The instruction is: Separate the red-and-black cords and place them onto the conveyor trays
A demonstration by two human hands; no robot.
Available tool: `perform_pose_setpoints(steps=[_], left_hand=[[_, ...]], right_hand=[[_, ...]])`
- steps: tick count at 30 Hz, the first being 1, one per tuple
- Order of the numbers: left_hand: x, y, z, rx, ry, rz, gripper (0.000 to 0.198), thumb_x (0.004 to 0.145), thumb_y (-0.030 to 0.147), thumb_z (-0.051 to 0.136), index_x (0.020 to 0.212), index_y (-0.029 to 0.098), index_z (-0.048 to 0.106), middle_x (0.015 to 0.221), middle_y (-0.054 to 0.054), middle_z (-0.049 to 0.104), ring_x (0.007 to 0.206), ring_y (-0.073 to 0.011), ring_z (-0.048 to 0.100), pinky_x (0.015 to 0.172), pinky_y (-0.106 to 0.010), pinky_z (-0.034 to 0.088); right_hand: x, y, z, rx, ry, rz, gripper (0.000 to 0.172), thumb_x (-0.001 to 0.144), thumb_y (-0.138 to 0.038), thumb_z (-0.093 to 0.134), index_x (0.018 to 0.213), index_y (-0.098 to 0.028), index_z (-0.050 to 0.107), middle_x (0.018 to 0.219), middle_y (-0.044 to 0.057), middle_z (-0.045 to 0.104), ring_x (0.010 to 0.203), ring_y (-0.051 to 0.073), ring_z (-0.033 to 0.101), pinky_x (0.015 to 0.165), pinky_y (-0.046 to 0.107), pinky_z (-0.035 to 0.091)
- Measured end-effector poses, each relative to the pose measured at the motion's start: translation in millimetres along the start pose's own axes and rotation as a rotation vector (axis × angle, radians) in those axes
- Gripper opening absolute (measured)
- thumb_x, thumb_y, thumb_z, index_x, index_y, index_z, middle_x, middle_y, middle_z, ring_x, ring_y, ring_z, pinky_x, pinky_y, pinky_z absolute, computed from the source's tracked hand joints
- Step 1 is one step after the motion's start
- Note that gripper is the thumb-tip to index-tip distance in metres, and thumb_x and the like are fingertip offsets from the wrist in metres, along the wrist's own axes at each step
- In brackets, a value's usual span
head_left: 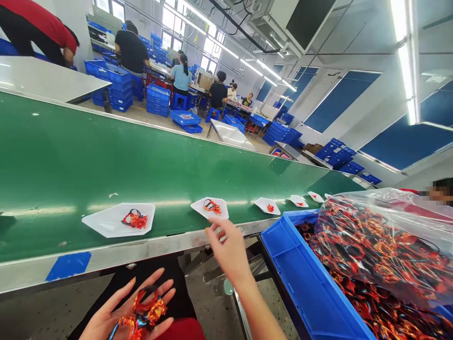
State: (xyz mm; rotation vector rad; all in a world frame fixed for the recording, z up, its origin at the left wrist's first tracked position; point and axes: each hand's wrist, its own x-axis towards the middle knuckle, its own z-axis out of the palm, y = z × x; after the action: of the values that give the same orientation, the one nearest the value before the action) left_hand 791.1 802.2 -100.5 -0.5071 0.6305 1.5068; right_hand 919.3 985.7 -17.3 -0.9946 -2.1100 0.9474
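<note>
across the left hand (120, 314), an orange cord bundle (145, 314) slants up-right.

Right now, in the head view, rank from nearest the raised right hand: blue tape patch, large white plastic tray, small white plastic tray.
From the right hand:
1. Small white plastic tray: ahead, on the belt.
2. Large white plastic tray: left, on the belt.
3. Blue tape patch: farthest left, belt edge.

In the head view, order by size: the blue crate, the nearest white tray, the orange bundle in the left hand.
1. Blue crate
2. White tray
3. Orange bundle, held in the left hand; its nearness to the camera makes this rank unsure.
</note>
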Motion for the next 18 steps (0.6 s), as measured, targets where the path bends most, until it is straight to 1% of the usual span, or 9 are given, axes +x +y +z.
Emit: perform_pose_setpoints(steps=[1, 3, 4, 5, 7, 10, 14, 16, 18], left_hand=[[0, -1, 1.5, 0.023, 0.010, 0.026, 0.062, 0.073, 0.012, 0.063, 0.132, 0.019, 0.046, 0.123, -0.021, 0.061, 0.116, -0.0415, 0.050, 0.094, -0.068, 0.038], [-1, -3, 3.7, 0.086, 0.018, 0.081, 0.061, 0.072, 0.012, 0.066, 0.130, 0.016, 0.048, 0.121, -0.021, 0.062, 0.116, -0.0434, 0.049, 0.093, -0.069, 0.038], [-2, -4, 4.6, 0.121, 0.019, 0.102, 0.062, 0.071, 0.012, 0.068, 0.129, 0.015, 0.049, 0.122, -0.021, 0.061, 0.117, -0.0444, 0.048, 0.093, -0.069, 0.038], [-3, -5, 5.2, 0.152, 0.021, 0.111, 0.062, 0.069, 0.012, 0.070, 0.129, 0.014, 0.050, 0.124, -0.021, 0.060, 0.118, -0.0456, 0.046, 0.094, -0.069, 0.038], [-4, -6, 6.4, 0.185, 0.027, 0.105, 0.065, 0.067, 0.014, 0.073, 0.128, 0.013, 0.051, 0.126, -0.022, 0.059, 0.119, -0.0473, 0.044, 0.095, -0.067, 0.038], [-6, -6, 9.1, 0.172, 0.048, 0.070, 0.064, 0.067, 0.016, 0.074, 0.127, 0.013, 0.052, 0.124, -0.023, 0.059, 0.119, -0.0494, 0.043, 0.092, -0.069, 0.039], [-11, -6, 17.2, 0.128, 0.085, 0.075, 0.062, 0.065, 0.011, 0.073, 0.124, 0.013, 0.055, 0.124, -0.022, 0.060, 0.117, -0.0497, 0.044, 0.090, -0.072, 0.040], [-14, -7, 21.4, 0.139, 0.098, 0.075, 0.062, 0.065, 0.010, 0.073, 0.124, 0.011, 0.055, 0.124, -0.023, 0.060, 0.117, -0.0488, 0.046, 0.090, -0.070, 0.042], [-15, -8, 23.3, 0.165, 0.109, 0.082, 0.062, 0.064, 0.009, 0.074, 0.122, 0.009, 0.055, 0.121, -0.024, 0.061, 0.114, -0.0481, 0.049, 0.089, -0.068, 0.044]], right_hand=[[-19, -5, 5, 0.016, -0.121, -0.011, 0.025, 0.081, -0.024, 0.058, 0.105, -0.027, 0.066, 0.083, -0.002, 0.063, 0.059, 0.011, 0.052, 0.059, 0.022, 0.043], [-53, -11, 16, 0.029, -0.380, -0.038, 0.036, 0.076, -0.024, 0.065, 0.111, -0.031, 0.063, 0.089, -0.003, 0.063, 0.057, 0.010, 0.053, 0.054, 0.021, 0.041], [-66, -12, 22, 0.022, -0.475, -0.053, 0.043, 0.073, -0.025, 0.069, 0.114, -0.034, 0.062, 0.096, -0.003, 0.063, 0.059, 0.010, 0.054, 0.056, 0.021, 0.042], [-76, -12, 27, 0.010, -0.526, -0.059, 0.048, 0.070, -0.026, 0.073, 0.116, -0.036, 0.061, 0.102, -0.003, 0.062, 0.063, 0.011, 0.056, 0.059, 0.022, 0.043], [-87, -8, 35, 0.008, -0.536, -0.038, 0.050, 0.068, -0.026, 0.075, 0.114, -0.038, 0.063, 0.108, -0.002, 0.061, 0.069, 0.013, 0.058, 0.064, 0.024, 0.043], [-89, 1, 40, 0.132, -0.490, 0.080, 0.045, 0.066, -0.020, 0.075, 0.108, -0.035, 0.067, 0.103, -0.002, 0.062, 0.058, 0.010, 0.052, 0.056, 0.022, 0.042], [-89, 12, 38, 0.406, -0.378, 0.336, 0.041, 0.066, -0.015, 0.071, 0.105, -0.025, 0.067, 0.091, 0.000, 0.066, 0.058, 0.009, 0.052, 0.054, 0.020, 0.042], [-90, 16, 37, 0.570, -0.366, 0.467, 0.038, 0.068, -0.018, 0.070, 0.106, -0.020, 0.066, 0.086, 0.002, 0.067, 0.052, 0.007, 0.050, 0.046, 0.018, 0.039], [-92, 20, 37, 0.764, -0.392, 0.546, 0.036, 0.069, -0.025, 0.071, 0.104, -0.016, 0.065, 0.083, 0.003, 0.067, 0.042, 0.004, 0.045, 0.036, 0.015, 0.031]])
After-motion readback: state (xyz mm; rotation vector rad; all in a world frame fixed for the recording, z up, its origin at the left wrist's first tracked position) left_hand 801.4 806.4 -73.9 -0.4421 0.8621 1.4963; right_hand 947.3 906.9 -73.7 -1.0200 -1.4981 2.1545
